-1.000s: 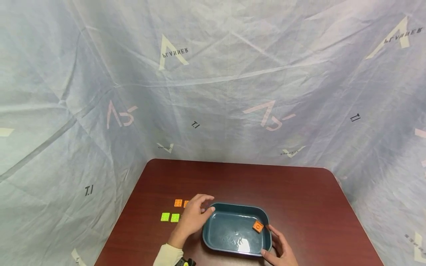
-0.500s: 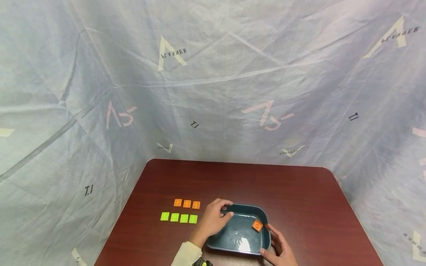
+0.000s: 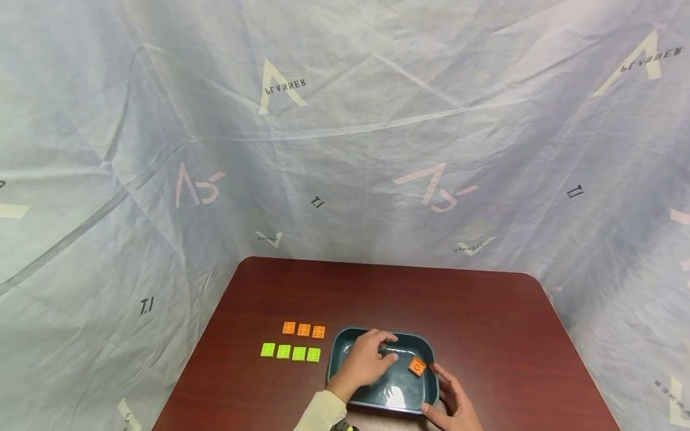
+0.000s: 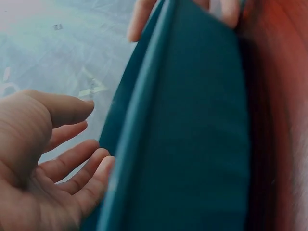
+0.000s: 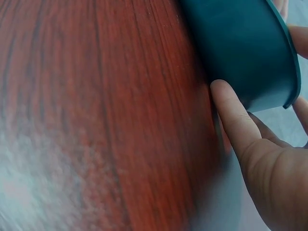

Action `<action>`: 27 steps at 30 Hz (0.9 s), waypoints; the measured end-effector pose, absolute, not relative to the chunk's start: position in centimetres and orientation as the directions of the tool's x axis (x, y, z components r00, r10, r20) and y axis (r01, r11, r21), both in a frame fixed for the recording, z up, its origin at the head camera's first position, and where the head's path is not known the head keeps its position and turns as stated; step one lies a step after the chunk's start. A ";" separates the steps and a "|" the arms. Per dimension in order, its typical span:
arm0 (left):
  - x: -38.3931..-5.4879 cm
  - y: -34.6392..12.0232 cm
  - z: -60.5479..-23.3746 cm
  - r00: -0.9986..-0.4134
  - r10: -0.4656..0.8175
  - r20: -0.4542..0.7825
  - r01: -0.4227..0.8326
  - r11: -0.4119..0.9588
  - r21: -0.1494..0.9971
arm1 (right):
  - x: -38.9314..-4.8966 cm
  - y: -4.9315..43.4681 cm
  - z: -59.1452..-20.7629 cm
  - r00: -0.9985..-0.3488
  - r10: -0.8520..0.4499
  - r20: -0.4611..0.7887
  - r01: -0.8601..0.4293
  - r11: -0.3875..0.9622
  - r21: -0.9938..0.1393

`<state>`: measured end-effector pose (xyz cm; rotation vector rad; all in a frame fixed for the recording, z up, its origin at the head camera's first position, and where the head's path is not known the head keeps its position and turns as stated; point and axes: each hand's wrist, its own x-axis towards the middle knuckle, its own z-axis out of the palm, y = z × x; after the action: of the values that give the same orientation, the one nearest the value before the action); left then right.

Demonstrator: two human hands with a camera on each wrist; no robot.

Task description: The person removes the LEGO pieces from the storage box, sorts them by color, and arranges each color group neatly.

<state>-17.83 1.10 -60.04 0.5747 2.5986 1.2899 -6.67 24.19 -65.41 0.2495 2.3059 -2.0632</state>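
Observation:
A dark teal plastic bin [image 3: 385,386] stands near the front of the table, with one orange toy brick [image 3: 417,366] lying inside by its right wall. Over the inside of the bin is my left hand [image 3: 366,362], fingers loosely bent. In the left wrist view, a gap shows between its thumb [image 4: 72,109] and fingers, with nothing held. My right hand [image 3: 455,402] grips the bin's right end, thumb at the front corner and fingers along the right side. Up close, the right wrist view shows the thumb [image 5: 233,113] against the bin's outer wall [image 5: 240,48].
Left of the bin, three orange bricks [image 3: 304,330] lie in a row on the dark red table [image 3: 474,323]. Nearer to me is a row of several lime green bricks [image 3: 299,354]. A grey printed sheet [image 3: 345,149] hangs around the table's back and sides.
My left hand has moved right, from the bin's left rim to over its inside, uncovering the brick rows on the table. The right hand has stayed at the bin's right end.

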 end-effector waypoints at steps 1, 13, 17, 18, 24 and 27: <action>-17.8 1.5 -60.2 -0.905 0.425 0.007 0.267 0.556 0.787 | -6.7 24.2 -65.4 -0.986 0.095 -0.135 0.145 0.101 -0.984; -17.3 4.6 -61.8 -0.878 0.476 0.047 0.365 0.603 0.710 | -6.6 24.2 -65.2 -0.981 0.091 -0.174 0.179 0.054 -0.982; -17.1 5.7 -62.4 -0.867 0.495 0.062 0.396 0.608 0.688 | -6.6 24.3 -65.2 -0.985 0.080 -0.154 0.158 0.052 -0.986; -17.1 5.9 -62.5 -0.864 0.500 0.057 0.400 0.614 0.680 | -6.6 24.4 -65.2 -0.986 0.076 -0.147 0.151 0.053 -0.987; -16.8 7.2 -62.9 -0.838 0.543 0.061 0.477 0.673 0.565 | -6.5 24.5 -65.4 -0.994 0.037 -0.102 0.104 0.055 -0.993; -16.6 7.7 -63.3 -0.832 0.548 0.090 0.508 0.685 0.523 | -6.4 24.5 -65.4 -0.993 0.028 -0.112 0.114 0.057 -0.992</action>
<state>-16.59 7.69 -63.30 0.8838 2.8156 0.8402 -6.45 24.55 -65.43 0.1505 2.2378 -2.1093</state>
